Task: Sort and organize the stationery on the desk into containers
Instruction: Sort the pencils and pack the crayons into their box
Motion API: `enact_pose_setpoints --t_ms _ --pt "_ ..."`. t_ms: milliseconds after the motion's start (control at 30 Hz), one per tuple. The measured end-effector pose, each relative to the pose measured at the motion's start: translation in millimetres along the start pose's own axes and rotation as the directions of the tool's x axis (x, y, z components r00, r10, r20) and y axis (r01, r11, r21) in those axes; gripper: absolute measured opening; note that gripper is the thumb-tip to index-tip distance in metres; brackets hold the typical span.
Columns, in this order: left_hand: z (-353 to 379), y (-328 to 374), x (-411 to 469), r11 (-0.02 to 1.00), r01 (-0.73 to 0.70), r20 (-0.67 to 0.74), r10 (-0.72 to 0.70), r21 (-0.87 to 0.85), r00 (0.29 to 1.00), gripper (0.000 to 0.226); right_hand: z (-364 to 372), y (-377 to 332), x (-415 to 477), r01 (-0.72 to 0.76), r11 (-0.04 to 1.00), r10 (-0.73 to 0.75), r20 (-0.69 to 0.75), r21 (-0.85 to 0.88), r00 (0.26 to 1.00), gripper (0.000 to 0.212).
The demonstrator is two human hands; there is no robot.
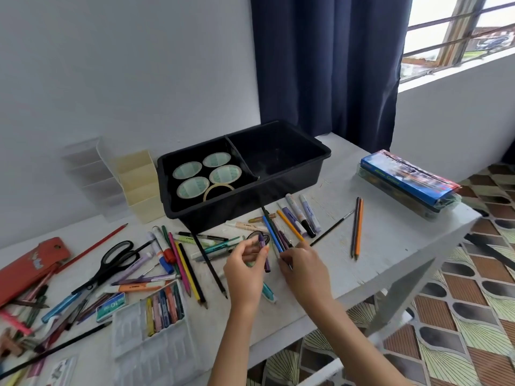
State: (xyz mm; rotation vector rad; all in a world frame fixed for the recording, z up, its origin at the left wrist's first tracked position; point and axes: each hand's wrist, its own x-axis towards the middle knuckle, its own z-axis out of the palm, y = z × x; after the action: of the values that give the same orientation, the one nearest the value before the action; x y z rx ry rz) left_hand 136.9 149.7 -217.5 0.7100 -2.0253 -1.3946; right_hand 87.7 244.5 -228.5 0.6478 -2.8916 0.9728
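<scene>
Head view: both forearms reach in over the near edge of the table (376,246). The left hand (245,271) pinches a purple pen (264,256) between thumb and fingertips. The right hand (303,271), just beside it, grips a fan of pencils (274,235) whose far ends point toward the tray (292,174). Behind stand a grey wall, a dark blue curtain (328,65) and a barred window (459,29). The white table carries the black two-part tray, with tape rolls (192,188) in its left part. A blue box (407,179) lies at right; loose pens (178,263), a crayon box (164,305) and scissors (111,263) lie at left.
</scene>
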Motion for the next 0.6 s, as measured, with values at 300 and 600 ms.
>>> enact_pose_setpoints --t_ms 300,600 --pt "-29 -12 -9 0.872 0.35 -0.002 -0.373 -0.342 0.928 0.034 18 -23 -6 -0.066 0.971 0.063 -0.021 -0.229 0.998 0.026" --pt "-65 -15 -24 0.846 0.366 -0.04 -0.412 -0.387 0.91 0.046 21 -39 -20 -0.215 0.931 0.245 -0.07 0.294 0.967 0.033"
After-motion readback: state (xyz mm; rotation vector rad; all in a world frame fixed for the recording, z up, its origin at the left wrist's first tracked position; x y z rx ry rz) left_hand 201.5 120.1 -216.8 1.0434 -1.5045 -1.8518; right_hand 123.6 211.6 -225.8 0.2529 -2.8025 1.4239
